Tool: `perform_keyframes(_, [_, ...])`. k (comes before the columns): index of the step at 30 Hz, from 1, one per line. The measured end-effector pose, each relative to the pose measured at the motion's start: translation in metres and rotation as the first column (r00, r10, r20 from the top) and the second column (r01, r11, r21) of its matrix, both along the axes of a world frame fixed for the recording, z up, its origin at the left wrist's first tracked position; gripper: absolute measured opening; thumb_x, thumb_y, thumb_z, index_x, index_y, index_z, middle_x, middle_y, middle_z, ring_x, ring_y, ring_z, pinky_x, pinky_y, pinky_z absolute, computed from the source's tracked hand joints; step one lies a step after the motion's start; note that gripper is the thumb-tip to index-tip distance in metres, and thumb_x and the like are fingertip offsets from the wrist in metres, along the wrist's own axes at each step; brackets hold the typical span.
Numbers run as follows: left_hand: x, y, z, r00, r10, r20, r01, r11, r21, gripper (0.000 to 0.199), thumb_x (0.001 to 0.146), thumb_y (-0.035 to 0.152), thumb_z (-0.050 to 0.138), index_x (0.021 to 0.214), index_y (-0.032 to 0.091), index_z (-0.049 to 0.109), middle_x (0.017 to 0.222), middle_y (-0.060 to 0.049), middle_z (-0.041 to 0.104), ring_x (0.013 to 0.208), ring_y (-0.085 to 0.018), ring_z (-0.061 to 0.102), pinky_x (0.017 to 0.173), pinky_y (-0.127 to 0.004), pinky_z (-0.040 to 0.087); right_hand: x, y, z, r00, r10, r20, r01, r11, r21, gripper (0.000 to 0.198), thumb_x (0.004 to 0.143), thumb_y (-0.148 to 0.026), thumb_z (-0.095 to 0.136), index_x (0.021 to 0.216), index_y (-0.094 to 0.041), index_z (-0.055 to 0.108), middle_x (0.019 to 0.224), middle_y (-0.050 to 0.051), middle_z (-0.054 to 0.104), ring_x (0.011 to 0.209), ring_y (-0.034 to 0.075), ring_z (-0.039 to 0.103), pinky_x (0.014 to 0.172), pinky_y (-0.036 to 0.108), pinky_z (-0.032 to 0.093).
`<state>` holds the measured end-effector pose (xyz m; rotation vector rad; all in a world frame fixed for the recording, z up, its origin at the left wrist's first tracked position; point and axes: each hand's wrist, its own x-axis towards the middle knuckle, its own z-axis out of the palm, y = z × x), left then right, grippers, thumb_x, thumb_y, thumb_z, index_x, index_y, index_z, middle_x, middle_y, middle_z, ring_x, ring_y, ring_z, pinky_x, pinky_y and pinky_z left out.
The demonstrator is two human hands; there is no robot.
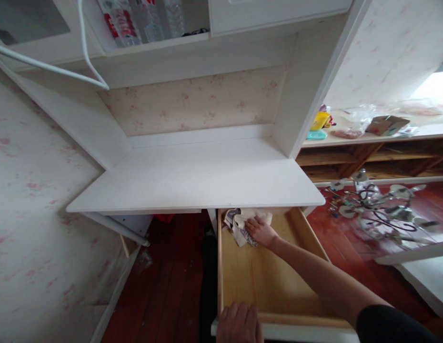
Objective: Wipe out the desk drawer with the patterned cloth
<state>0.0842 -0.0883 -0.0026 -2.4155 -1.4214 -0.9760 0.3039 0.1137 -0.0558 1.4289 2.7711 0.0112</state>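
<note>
A light wooden drawer [243, 281] is pulled out from under a white desk [200, 176]. My right hand [260, 231] reaches deep into it and presses on a crumpled white and grey cloth [239, 225] at the drawer's back left corner. My left hand [239, 324] rests on the drawer's white front edge, fingers curled over it. The drawer's inside is otherwise bare wood.
A metal chandelier [378, 205] lies on the red wooden floor [171, 286] to the right. A wooden shelf [371, 143] holds a cardboard box, bags and a yellow item. Bottles [135, 21] stand on the upper shelf. Floral wallpaper [28, 214] covers the left wall.
</note>
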Motion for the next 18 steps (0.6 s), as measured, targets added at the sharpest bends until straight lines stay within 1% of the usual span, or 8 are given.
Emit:
perform_keyframes(3, [-0.001, 0.0, 0.0, 1.0, -0.016, -0.013, 0.016, 1.0, 0.004, 0.015, 0.078, 0.018, 0.052, 0.088, 0.025, 0.061, 0.066, 0.001, 0.056, 0.063, -0.017, 0.052, 0.061, -0.033, 0.036, 0.026, -0.007, 0.014, 0.996, -0.087, 0.015, 0.087, 0.995, -0.042, 0.038, 0.089, -0.005, 0.045, 0.118, -0.012, 0.068, 0.13, 0.016, 0.062, 0.123, 0.03, 0.054, 0.109, 0.051, 0.036])
perform_keyframes(5, [-0.001, 0.0, 0.0, 1.0, -0.027, -0.01, 0.027, 1.0, -0.001, 0.013, 0.079, 0.018, 0.052, 0.087, 0.024, 0.061, 0.066, 0.001, 0.056, 0.062, -0.016, 0.052, 0.061, -0.033, 0.036, 0.047, -0.015, 0.026, 0.985, -0.171, 0.037, 0.173, 0.983, -0.066, 0.039, 0.087, -0.002, 0.043, 0.115, -0.01, 0.069, 0.126, 0.019, 0.063, 0.12, 0.031, 0.056, 0.107, 0.052, 0.037])
perform_keyframes(8, [-0.002, 0.0, 0.002, 0.999, -0.044, 0.011, 0.044, 0.999, -0.013, 0.013, 0.081, 0.018, 0.051, 0.088, 0.024, 0.06, 0.067, 0.001, 0.057, 0.062, -0.016, 0.052, 0.061, -0.033, 0.035, 0.074, -0.033, 0.042, 0.945, -0.315, 0.086, 0.323, 0.941, -0.097, 0.038, 0.083, 0.001, 0.042, 0.106, -0.007, 0.071, 0.114, 0.025, 0.067, 0.111, 0.034, 0.061, 0.102, 0.055, 0.038])
perform_keyframes(11, [-0.002, 0.0, 0.004, 0.998, -0.054, 0.013, 0.054, 0.998, -0.023, 0.014, 0.083, 0.019, 0.05, 0.088, 0.025, 0.061, 0.067, 0.0, 0.057, 0.063, -0.017, 0.052, 0.063, -0.034, 0.036, 0.083, -0.055, 0.052, 0.91, -0.397, 0.122, 0.412, 0.9, -0.141, 0.036, 0.082, 0.0, 0.044, 0.103, -0.008, 0.071, 0.106, 0.026, 0.069, 0.105, 0.033, 0.065, 0.102, 0.052, 0.039])
perform_keyframes(13, [-0.003, 0.0, 0.005, 0.998, -0.061, 0.007, 0.061, 0.998, -0.034, 0.013, 0.084, 0.019, 0.05, 0.088, 0.025, 0.061, 0.066, 0.001, 0.056, 0.062, -0.017, 0.051, 0.064, -0.034, 0.036, 0.078, -0.072, 0.054, 0.892, -0.43, 0.141, 0.45, 0.874, -0.185, 0.035, 0.08, -0.002, 0.048, 0.106, -0.008, 0.07, 0.099, 0.025, 0.071, 0.094, 0.034, 0.069, 0.093, 0.051, 0.046])
perform_keyframes(15, [-0.003, 0.0, 0.005, 0.998, -0.07, -0.005, 0.07, 0.997, -0.036, 0.015, 0.085, 0.018, 0.05, 0.09, 0.024, 0.062, 0.067, 0.0, 0.057, 0.064, -0.017, 0.052, 0.066, -0.033, 0.036, 0.071, -0.094, 0.053, 0.876, -0.457, 0.154, 0.482, 0.844, -0.235, 0.035, 0.076, -0.005, 0.054, 0.108, -0.009, 0.069, 0.088, 0.023, 0.072, 0.081, 0.035, 0.071, 0.076, 0.048, 0.053])
perform_keyframes(16, [-0.004, 0.0, 0.004, 0.997, -0.073, -0.012, 0.072, 0.997, -0.035, 0.016, 0.085, 0.018, 0.049, 0.091, 0.024, 0.063, 0.068, 0.0, 0.058, 0.066, -0.017, 0.053, 0.067, -0.033, 0.037, 0.069, -0.107, 0.052, 0.872, -0.461, 0.163, 0.489, 0.833, -0.259, 0.034, 0.073, -0.006, 0.057, 0.105, -0.01, 0.07, 0.084, 0.022, 0.072, 0.076, 0.035, 0.071, 0.068, 0.046, 0.054])
perform_keyframes(18, [-0.004, -0.001, 0.003, 0.997, -0.074, -0.022, 0.074, 0.997, -0.038, 0.018, 0.085, 0.017, 0.048, 0.092, 0.024, 0.063, 0.07, 0.0, 0.06, 0.069, -0.017, 0.055, 0.07, -0.033, 0.038, 0.069, -0.134, 0.047, 0.851, -0.507, 0.14, 0.525, 0.8, -0.291, 0.025, 0.066, -0.008, 0.063, 0.088, -0.014, 0.072, 0.076, 0.019, 0.072, 0.071, 0.035, 0.071, 0.061, 0.042, 0.053])
